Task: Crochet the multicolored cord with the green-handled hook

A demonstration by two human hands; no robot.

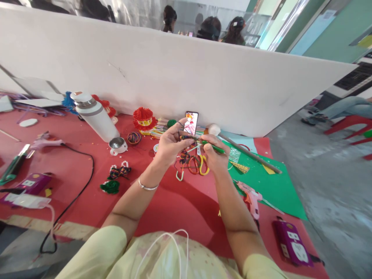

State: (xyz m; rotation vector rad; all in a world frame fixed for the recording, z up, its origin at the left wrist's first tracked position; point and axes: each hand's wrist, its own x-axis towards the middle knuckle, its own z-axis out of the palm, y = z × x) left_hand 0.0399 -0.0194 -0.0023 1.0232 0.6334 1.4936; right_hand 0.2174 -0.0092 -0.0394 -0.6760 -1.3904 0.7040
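Note:
My left hand (169, 144) pinches a small piece of dark multicoloured yarn work (184, 137), with a strand looped over its raised fingers. In my right hand (215, 153) is a green-handled crochet hook (213, 146), its tip meeting the yarn at my left fingertips. Just beyond both hands a phone (191, 123) leans upright against the white partition, its screen lit. Below them on the red table lie scissors (203, 166) with red and yellow handles. More multicoloured yarn (184, 157) hangs or lies beside the scissors; I cannot tell which.
Left of my hands stand a white bottle (95, 118), its cup lid (117, 145) and a yarn ball (134, 138). Finished-looking yarn bows (119, 171) lie nearer. A pink glue gun (251, 197) and purple power box (292, 242) sit right. The white partition (174, 73) closes the back.

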